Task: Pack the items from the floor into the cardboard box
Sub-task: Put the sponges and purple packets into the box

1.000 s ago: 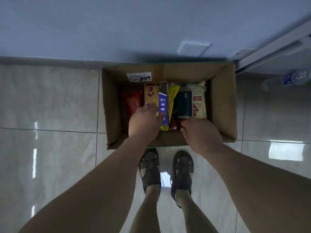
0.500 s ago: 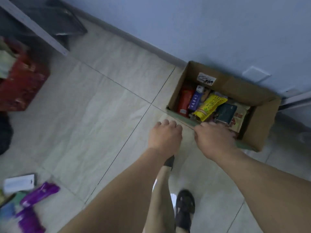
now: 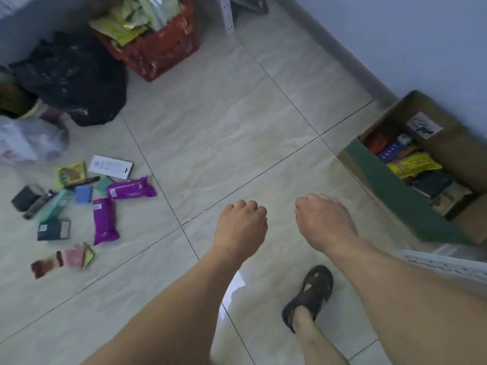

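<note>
The cardboard box (image 3: 459, 146) stands at the right against the blue wall, with a yellow pouch (image 3: 411, 164), a blue packet and other items inside. Loose items lie on the tiled floor at the left: two purple packets (image 3: 131, 189) (image 3: 104, 221), a white card (image 3: 110, 166), a dark green packet (image 3: 54, 229), a blue block (image 3: 83, 194) and a pink and brown wrapper (image 3: 64, 260). My left hand (image 3: 241, 224) and my right hand (image 3: 322, 222) hang over bare floor between box and pile, fingers curled, holding nothing.
A red crate (image 3: 155, 48) full of packets and a black plastic bag (image 3: 71, 75) stand at the back left, with a grey bag (image 3: 29, 140) beside them. My sandalled foot (image 3: 311, 293) is on the tiles below my right hand. A white slatted edge (image 3: 445, 264) shows at the right.
My hands have left the box and are empty. My view has swung left, so the box has slid to the right edge and the pile of floor items has come into view.
</note>
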